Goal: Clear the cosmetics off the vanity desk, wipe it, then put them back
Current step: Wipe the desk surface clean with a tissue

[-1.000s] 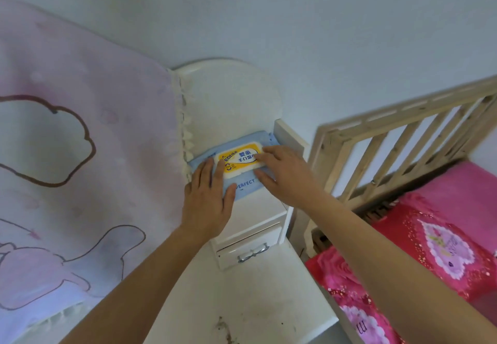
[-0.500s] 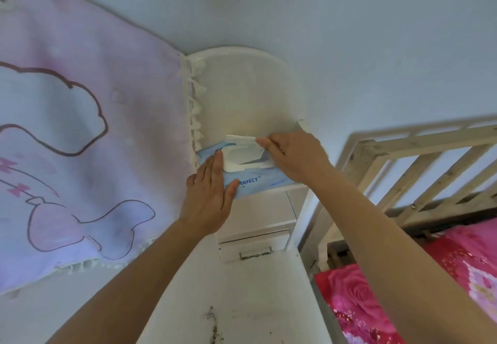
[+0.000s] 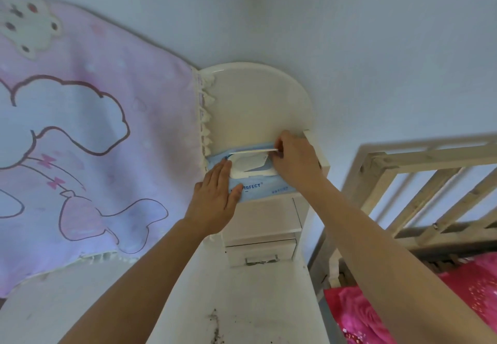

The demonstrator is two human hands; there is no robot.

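A light blue pack of wet wipes (image 3: 259,186) lies on top of the small white drawer unit (image 3: 265,220) at the back of the vanity desk (image 3: 250,306). Its white flip lid (image 3: 252,151) is raised, showing the white opening (image 3: 248,166) underneath. My left hand (image 3: 216,196) lies flat on the pack's left end, pressing it down. My right hand (image 3: 294,158) pinches the right edge of the raised lid between thumb and fingers.
A pink cartoon blanket (image 3: 80,139) hangs over the mirror to the left. The desktop has dark dirt marks (image 3: 215,322) near the front. A wooden bed rail (image 3: 419,179) and a red floral bedspread (image 3: 403,308) are close on the right.
The yellow-labelled lid was closed one second ago. My right hand has lifted it fully up. My left hand has stayed on the pack, and my head has tilted up.
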